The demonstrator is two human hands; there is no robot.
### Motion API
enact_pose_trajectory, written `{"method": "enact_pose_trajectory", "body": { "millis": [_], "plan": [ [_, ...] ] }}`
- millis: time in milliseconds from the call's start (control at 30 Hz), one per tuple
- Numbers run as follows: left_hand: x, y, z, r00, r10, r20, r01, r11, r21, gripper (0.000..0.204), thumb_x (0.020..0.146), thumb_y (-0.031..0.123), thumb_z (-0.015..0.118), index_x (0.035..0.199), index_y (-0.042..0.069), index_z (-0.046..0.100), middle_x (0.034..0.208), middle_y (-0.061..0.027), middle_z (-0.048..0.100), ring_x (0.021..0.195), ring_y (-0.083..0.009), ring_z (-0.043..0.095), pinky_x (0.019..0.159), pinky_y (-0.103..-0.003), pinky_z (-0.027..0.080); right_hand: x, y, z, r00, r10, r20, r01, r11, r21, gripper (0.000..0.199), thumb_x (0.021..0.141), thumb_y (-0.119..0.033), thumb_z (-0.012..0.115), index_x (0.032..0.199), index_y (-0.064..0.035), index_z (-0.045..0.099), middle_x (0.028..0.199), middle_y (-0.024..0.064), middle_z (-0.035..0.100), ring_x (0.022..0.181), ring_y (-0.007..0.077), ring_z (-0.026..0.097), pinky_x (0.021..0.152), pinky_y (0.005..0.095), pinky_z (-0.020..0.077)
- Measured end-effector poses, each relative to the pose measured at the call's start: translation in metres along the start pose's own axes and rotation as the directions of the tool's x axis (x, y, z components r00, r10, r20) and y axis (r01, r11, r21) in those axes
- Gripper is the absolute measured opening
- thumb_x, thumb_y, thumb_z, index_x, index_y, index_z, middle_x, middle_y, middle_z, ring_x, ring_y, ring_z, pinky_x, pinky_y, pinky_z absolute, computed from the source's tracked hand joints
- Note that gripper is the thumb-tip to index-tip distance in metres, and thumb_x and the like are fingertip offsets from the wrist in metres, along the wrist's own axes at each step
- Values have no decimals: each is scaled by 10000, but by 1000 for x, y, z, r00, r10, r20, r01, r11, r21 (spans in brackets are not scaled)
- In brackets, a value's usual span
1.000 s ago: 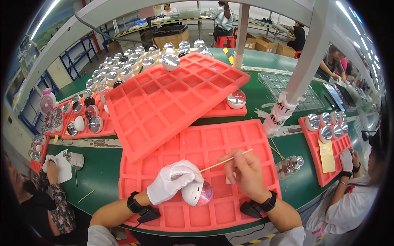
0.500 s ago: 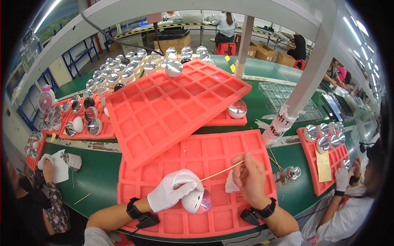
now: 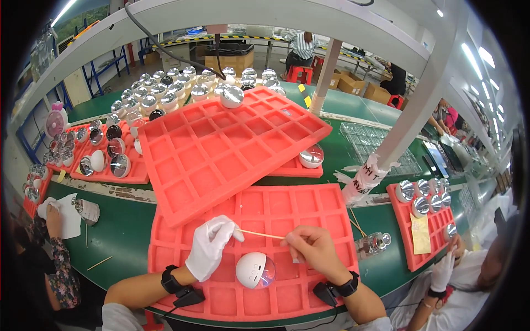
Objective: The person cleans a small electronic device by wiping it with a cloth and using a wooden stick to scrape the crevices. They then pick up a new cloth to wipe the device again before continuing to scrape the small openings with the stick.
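My left hand (image 3: 210, 245), in a white glove, pinches its fingertips at one end of a thin wooden stick (image 3: 259, 234). The bare fingers of my right hand (image 3: 313, 251) grip the stick's other end. A small white bit shows under the right fingers; what it is I cannot make out. Just below the stick, a white ball-shaped device (image 3: 251, 270) with buttons and a clear, iridescent dome lies on its side on a red foam tray (image 3: 256, 308) with square pockets. Neither hand touches the device.
A second red foam tray (image 3: 182, 187) rests tilted on the first, a mirrored ball (image 3: 232, 97) on its far edge. Right of my tray stand a glass bottle (image 3: 374, 244) and a wrapped post (image 3: 367, 179). Co-workers sit on both sides; more trays of balls (image 3: 118, 165) stand left.
My left hand has let go of the device and moved up and left to the stick's end. My right fingers have closed in and moved down. The stick lies more level.
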State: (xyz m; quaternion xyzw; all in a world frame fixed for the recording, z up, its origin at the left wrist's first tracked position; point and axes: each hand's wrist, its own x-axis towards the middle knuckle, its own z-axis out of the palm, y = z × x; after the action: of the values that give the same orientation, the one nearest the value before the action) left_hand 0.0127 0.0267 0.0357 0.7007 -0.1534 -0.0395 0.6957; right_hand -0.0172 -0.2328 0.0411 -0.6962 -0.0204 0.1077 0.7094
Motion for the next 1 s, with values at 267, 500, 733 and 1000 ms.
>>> {"method": "enact_pose_trajectory", "body": {
  "millis": [267, 500, 733, 1000],
  "plan": [
    [-5, 3, 3, 993, -65, 100, 65, 998, 5, 305, 1045, 152, 497, 848, -28, 645, 867, -101, 664, 820, -157, 619, 807, -310, 485, -5, 8, 0, 979, -64, 195, 97, 982, -164, 186, 1062, -167, 598, 1103, -20, 704, 726, -4, 644, 596, 47, 555, 522, 223, 421],
    [-4, 5, 2, 972, 71, 225, -91, 993, 79, 249, 1010, 101, 545, 827, -26, 656, 826, -100, 654, 800, -168, 625, 751, -323, 493, -9, -5, 15, 909, -303, 288, 404, 812, -421, 181, 1041, -156, 618, 1135, -24, 701, 730, 66, 666, 599, 109, 594, 543, 286, 456],
    [-5, 3, -9, 978, 25, 208, -68, 977, 201, 183, 951, 91, 608, 802, -5, 653, 843, -110, 665, 809, -205, 647, 740, -335, 505, -10, -12, 14, 966, -214, 143, 257, 775, -577, 164, 1019, -136, 635, 1035, -17, 747, 692, 57, 617, 564, 84, 500, 539, 264, 404],
    [14, -22, -9, 848, 368, 382, -445, 886, 134, 96, 847, 91, 751, 865, 77, 658, 920, -66, 674, 854, -263, 659, 761, -379, 513, -4, -4, -1, 929, -193, 316, 331, 816, -474, 213, 976, -129, 704, 802, -7, 701, 573, 54, 483, 486, 152, 412, 494, 319, 334]
  ]
}}
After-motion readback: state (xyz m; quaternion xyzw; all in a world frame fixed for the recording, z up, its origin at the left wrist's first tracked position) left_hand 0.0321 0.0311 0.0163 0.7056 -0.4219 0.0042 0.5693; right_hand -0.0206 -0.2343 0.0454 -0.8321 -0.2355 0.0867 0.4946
